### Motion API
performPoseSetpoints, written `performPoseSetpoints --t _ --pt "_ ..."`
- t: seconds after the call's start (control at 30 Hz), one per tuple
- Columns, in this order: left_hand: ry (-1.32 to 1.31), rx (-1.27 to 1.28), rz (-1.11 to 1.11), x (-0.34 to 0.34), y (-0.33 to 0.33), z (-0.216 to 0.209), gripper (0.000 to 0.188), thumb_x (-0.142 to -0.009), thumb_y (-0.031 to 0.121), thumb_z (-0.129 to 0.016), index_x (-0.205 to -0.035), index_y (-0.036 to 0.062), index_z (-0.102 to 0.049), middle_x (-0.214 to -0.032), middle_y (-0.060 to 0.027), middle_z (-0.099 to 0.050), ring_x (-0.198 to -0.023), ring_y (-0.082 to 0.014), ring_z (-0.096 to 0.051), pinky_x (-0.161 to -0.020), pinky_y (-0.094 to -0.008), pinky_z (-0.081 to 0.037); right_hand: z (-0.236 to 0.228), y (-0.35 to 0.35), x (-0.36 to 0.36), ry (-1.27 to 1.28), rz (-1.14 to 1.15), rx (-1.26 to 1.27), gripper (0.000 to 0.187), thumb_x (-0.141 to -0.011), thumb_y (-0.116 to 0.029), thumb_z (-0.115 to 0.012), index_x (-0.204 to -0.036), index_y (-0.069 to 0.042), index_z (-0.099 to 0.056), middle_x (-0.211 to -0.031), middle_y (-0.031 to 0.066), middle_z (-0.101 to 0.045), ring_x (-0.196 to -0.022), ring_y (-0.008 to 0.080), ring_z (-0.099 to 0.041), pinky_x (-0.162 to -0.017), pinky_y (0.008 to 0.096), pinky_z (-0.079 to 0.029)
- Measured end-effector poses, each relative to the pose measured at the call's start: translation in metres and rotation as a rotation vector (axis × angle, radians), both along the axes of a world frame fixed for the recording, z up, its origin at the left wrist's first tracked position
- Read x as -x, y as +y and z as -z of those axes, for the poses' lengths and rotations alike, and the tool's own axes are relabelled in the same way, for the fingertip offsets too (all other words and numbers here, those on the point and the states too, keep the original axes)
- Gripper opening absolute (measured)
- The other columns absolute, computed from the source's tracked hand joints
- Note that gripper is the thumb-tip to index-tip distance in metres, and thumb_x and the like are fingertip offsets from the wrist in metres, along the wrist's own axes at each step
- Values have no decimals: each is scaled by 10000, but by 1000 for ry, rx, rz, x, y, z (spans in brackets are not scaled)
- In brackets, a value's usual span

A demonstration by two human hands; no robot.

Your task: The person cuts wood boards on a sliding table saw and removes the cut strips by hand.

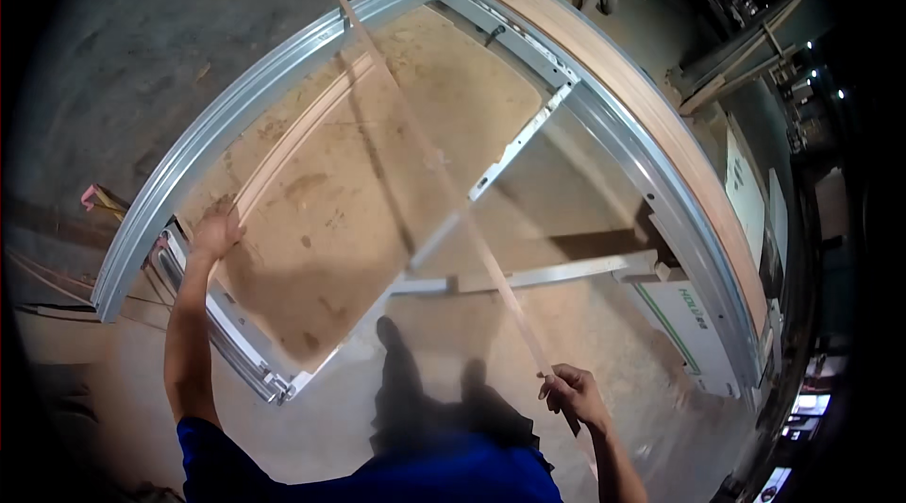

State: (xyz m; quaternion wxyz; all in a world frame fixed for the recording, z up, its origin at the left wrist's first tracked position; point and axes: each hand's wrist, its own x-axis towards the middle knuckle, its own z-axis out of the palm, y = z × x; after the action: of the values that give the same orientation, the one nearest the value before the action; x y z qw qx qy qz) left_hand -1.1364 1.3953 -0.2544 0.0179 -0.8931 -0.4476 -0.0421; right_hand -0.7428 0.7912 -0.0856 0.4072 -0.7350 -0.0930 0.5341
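My right hand point(574, 394) is closed in a pinch on a long, thin wooden strip point(497, 275). This strip runs up and left across the frame, past the far metal rail. At the left, my left hand point(217, 231) is closed around the near end of a grooved wooden moulding point(300, 137), its fingertips partly hidden. The moulding lies over a brown board point(349, 220), inside the curved-looking silver rail point(212, 116). A thin white metal bar point(514, 156) crosses the frame beneath the thin strip.
A silver rail point(634, 149) with a wide wooden plank point(651, 88) beside it bounds the right side. A white panel with green stripes point(681, 319) stands below it. A pale crossbar point(547, 275) spans the middle. Machinery and leaning boards point(746, 59) are at the far right.
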Motion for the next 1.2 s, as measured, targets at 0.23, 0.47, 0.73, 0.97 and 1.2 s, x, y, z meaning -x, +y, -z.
performPoseSetpoints --t 0.23,0.47,0.73,0.97,1.2 --pt "-807 1121 -357 -59 -175 -9 656 -813 276 -816 -1294 29 -445 -936 -90 -627 -825 -190 -629 -708 -345 -539 -26 -54 42 49 58 -96 281 -997 -122 -602 -1241 17 -610 -792 84 -686 -521 109 -550 -469 254 -429" --pt "-1415 1794 -319 -160 -413 -5 348 -920 222 -734 -1143 -15 -609 -1148 -191 -664 -983 -274 -695 -787 -409 -617 3 -168 99 -518 -68 -162 451 -946 -30 -574 -1394 -73 -552 -785 60 -701 -555 86 -534 -539 255 -471" --pt "-1727 1601 -479 -235 -548 -53 208 -1034 287 -557 -1156 178 -429 -906 -59 -629 -746 -194 -662 -579 -364 -590 -14 -276 148 -922 -199 -238 539 -867 84 -513 -1373 -85 -585 -873 188 -666 -769 306 -665 -736 340 -526" --pt "-1764 1625 -373 -244 -547 -75 327 -1010 462 -555 -1147 191 -433 -874 -28 -586 -717 -190 -636 -598 -374 -579 -20 -330 172 -965 -213 -139 517 -899 28 -546 -1384 -146 -583 -797 171 -638 -700 334 -638 -649 388 -513" --pt "-1853 1659 -278 -246 -538 -103 286 -1006 353 -605 -1071 172 -393 -880 -81 -601 -708 -217 -628 -576 -375 -555 -22 -341 194 -1076 -234 -121 527 -894 25 -564 -1386 -164 -583 -763 172 -623 -645 353 -622 -583 410 -499"
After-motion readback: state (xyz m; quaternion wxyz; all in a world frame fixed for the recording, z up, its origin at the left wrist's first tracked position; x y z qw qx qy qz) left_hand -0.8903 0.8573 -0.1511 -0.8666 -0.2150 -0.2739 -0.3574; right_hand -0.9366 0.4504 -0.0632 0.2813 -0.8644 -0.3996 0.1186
